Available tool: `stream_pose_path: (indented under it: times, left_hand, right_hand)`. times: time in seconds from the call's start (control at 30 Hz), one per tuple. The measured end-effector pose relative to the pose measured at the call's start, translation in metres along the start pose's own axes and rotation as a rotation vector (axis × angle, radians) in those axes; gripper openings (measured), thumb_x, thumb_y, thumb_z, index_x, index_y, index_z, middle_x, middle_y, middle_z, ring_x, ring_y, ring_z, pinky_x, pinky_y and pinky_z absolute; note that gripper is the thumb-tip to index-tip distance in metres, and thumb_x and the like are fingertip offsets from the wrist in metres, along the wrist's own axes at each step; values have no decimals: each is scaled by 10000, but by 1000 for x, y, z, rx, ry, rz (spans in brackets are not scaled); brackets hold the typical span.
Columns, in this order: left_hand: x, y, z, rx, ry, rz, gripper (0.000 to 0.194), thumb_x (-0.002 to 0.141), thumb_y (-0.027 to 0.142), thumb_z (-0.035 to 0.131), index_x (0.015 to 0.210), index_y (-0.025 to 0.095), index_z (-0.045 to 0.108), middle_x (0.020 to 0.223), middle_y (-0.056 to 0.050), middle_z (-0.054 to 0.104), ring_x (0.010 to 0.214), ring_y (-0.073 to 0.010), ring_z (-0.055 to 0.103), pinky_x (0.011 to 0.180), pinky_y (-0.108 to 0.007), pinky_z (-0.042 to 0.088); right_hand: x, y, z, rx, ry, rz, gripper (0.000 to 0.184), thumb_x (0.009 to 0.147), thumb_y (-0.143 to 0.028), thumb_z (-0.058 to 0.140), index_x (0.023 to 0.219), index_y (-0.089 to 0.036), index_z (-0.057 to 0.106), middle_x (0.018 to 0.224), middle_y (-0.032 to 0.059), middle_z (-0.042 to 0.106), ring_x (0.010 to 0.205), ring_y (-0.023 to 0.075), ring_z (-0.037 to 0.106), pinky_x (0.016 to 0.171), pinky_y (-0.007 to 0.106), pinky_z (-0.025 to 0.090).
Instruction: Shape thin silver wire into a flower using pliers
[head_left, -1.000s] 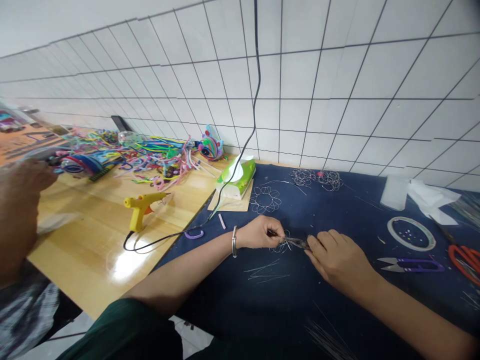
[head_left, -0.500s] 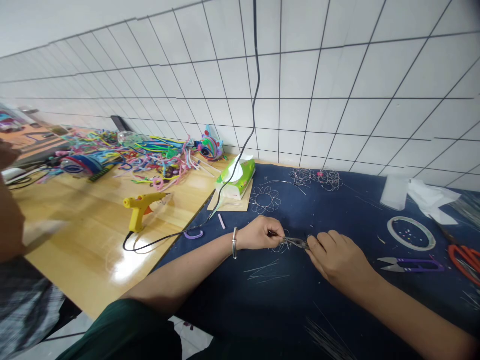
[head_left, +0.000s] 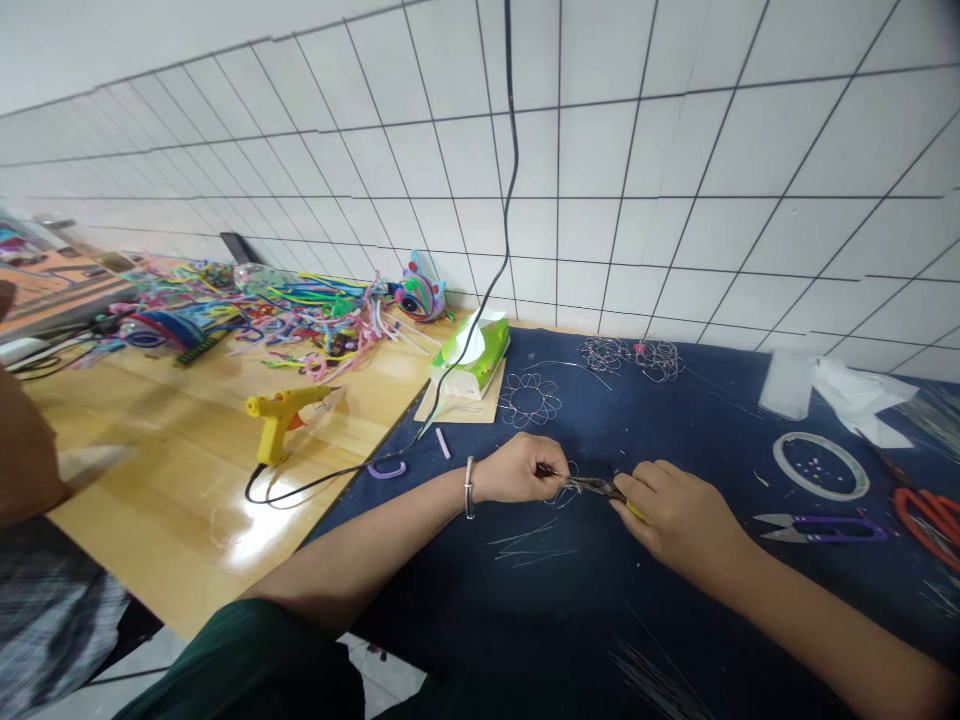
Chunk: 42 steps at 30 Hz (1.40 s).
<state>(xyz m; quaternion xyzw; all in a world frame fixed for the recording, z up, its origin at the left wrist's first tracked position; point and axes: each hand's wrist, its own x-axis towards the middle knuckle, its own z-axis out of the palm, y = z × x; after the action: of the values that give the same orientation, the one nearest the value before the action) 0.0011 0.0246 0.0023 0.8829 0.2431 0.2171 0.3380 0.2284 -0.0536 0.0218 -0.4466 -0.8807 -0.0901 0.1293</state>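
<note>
My left hand (head_left: 525, 467) is closed, pinching a thin wire piece (head_left: 568, 497) bent into loops, partly hidden by the fingers. My right hand (head_left: 667, 510) wraps round a pair of pliers (head_left: 604, 488); a bit of yellow handle shows under the fingers. The pliers' jaws reach to the wire right beside my left fingertips. Whether the jaws are closed on the wire I cannot make out. Beyond my left hand lies a flower-shaped wire ring (head_left: 530, 400), flat on the dark blue cloth (head_left: 480, 620). Several short cut wires (head_left: 532, 543) lie nearer to me.
A yellow glue gun (head_left: 281, 420) stands left, its black cord crossing the cloth. Tissue pack (head_left: 480, 358) and tangled wire shapes (head_left: 634, 357) sit behind. At right are a tape ring (head_left: 821, 466), purple snips (head_left: 825, 527) and orange-handled scissors (head_left: 930, 520). Another person's arm (head_left: 26, 450) is far left.
My right hand has shifted slightly on the pliers, and their yellow handle now shows. My left hand stays almost in place. The other person's arm has moved a little.
</note>
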Motion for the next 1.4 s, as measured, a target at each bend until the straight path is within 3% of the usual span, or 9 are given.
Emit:
stream_pose_path:
  times: [0.4,0.67,1.03,1.2,1.4]
  left_hand:
    - [-2,-6,-6,-313,-83,-143,79,728,153,577,745,91,623,689,-11,563,589,-53,486,537,-154,379]
    - [-1,-4,-9,-486,-142,-277,248,751,320,599,784,75,622,620,0,521,513,-44,428,472,-156,341]
    - [-1,-4,-5,-485,-45,-221,155,732,238,596,688,89,595,645,1,527,568,-54,456,544,-172,363]
    - [-1,-5,-4,-385,-7,-134,63,711,124,552,680,94,598,655,0,535,579,-53,463,554,-167,361]
    - [-2,-5,-2,-234,35,-42,110,664,29,498,642,101,577,642,5,533,586,-56,466,557,-162,357]
  right_hand:
    - [2,10,16,331,-1,70,183,832,-283,472,940,-216,603,789,19,607,733,117,566,663,232,450]
    - [1,10,21,260,74,41,197,839,-288,468,963,-194,590,832,42,604,789,137,566,735,270,457]
    - [2,6,13,196,51,50,203,844,-305,458,954,-183,577,821,56,572,783,153,536,688,279,437]
    - [2,4,7,117,41,31,211,844,-301,451,959,-174,576,820,63,553,781,165,509,699,301,413]
    - [1,0,2,-6,31,13,221,840,-293,453,963,-163,582,792,66,532,737,165,472,680,305,377]
